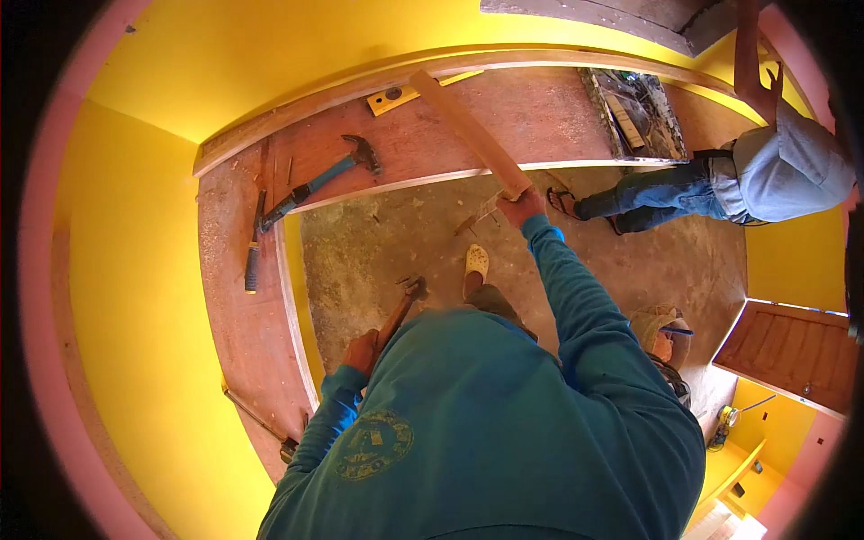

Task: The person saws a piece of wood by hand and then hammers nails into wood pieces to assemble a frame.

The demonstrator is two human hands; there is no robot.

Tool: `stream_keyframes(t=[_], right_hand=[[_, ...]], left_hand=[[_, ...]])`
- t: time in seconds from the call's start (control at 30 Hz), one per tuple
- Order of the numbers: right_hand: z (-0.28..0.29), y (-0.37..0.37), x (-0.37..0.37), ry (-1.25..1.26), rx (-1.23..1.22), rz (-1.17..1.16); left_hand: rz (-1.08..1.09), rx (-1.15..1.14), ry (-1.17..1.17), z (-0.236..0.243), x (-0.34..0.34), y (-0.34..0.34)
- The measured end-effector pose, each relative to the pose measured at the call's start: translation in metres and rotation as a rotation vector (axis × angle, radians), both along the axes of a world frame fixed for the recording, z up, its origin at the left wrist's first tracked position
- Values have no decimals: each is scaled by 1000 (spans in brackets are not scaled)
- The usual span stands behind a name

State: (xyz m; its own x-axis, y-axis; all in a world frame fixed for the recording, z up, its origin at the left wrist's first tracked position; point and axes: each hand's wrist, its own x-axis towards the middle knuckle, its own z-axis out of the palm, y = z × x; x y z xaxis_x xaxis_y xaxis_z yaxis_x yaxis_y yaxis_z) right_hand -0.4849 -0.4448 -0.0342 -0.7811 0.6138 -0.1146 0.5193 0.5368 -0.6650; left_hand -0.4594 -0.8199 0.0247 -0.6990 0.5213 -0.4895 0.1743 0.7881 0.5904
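Note:
My left hand (362, 351) is closed round the wooden handle of a hammer (403, 301), low beside my body with its metal head pointing forward. My right hand (520, 205) grips one end of a long, narrow wooden board (468, 130), whose far end reaches over the reddish plywood counter (531, 108). Just below my right hand, a small pale piece of wood (472, 220) appears over the concrete floor; I cannot tell whether I hold it too. A blue-handled claw hammer (326, 175) and a long tool with a dark grip (254, 256) lie on the counter's left part.
Another person (787, 175) in jeans stands at the right with an arm raised. A yellow level (387, 101) and a dirty tray of odds and ends (634, 117) are on the counter. A bag (661, 337) sits on the floor at right, near a wooden door (783, 351).

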Motion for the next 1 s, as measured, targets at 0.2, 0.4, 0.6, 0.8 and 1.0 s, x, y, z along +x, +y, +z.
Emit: stream_keyframes(t=[0.2,0.4,0.6,0.8,1.0], right_hand=[[-4,2,-1,143,-169,17],[-7,21,-3,94,-511,21],[-7,14,-6,-218,-425,-28],[-32,-8,-19,529,-597,2],[-45,-3,-27,273,-221,181]], left_hand=[[-63,-33,4,-3,-1,-5],[-34,-68,2,-21,1,-17],[-73,-122,-5,-7,1,-14],[-19,-91,2,1,3,-15],[-2,-126,34,-3,7,-15]])
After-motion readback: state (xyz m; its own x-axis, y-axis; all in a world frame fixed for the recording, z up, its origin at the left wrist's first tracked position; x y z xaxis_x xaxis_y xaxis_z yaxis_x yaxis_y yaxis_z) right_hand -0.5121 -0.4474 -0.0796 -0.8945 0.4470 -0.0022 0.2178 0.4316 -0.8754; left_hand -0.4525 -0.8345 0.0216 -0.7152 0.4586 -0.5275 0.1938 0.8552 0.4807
